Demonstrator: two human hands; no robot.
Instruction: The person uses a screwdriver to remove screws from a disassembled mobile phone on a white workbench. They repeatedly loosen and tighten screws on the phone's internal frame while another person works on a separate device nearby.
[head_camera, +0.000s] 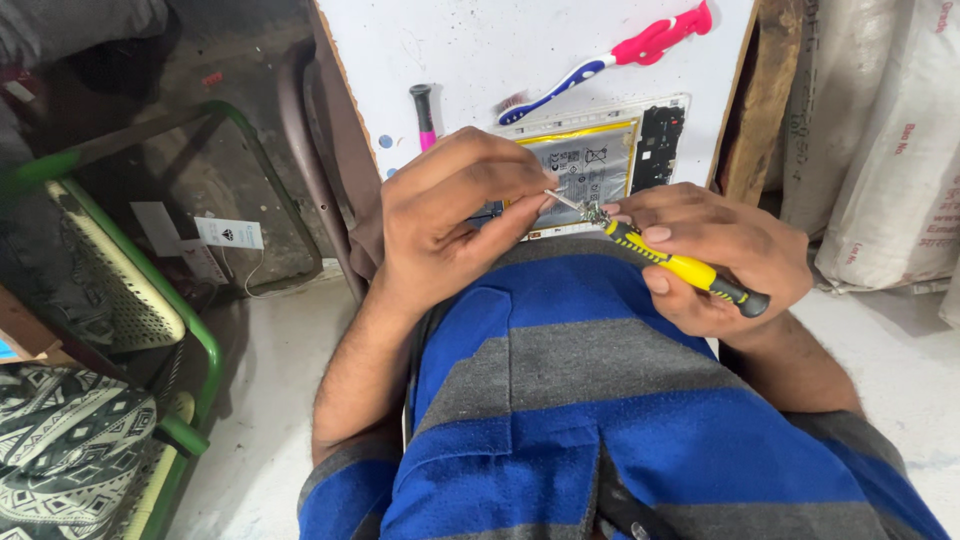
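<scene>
A: Right hand (725, 255): closed around a small screwdriver (685, 268) with a yellow and black handle, held low and nearly level, shaft pointing left toward the other hand.

B: And the tip?

A: It meets something tiny and metallic pinched in the fingertips of the left hand (450, 225). Too small to name; possibly a screw or a small fitting. Left hand is narrowed to a pinch, thumb against forefinger.

B: Where is the device?

A: Opened tablet (600, 165), back cover off, lying on the white board (480, 45) just beyond both hands. Silver battery with a yellow edge exposed, dark circuit board at its right side.

B: Progress, in your reading?

A: The cover is already off, so opening looks done. Work now appears to be on one small part held clear of the device. Whether it is coming out or going in, I cannot tell.

B: Surroundings?

A: Pink and blue toothbrush (620, 50) at the top of the board, a pink-handled tool (424, 115) left of the tablet.
</scene>
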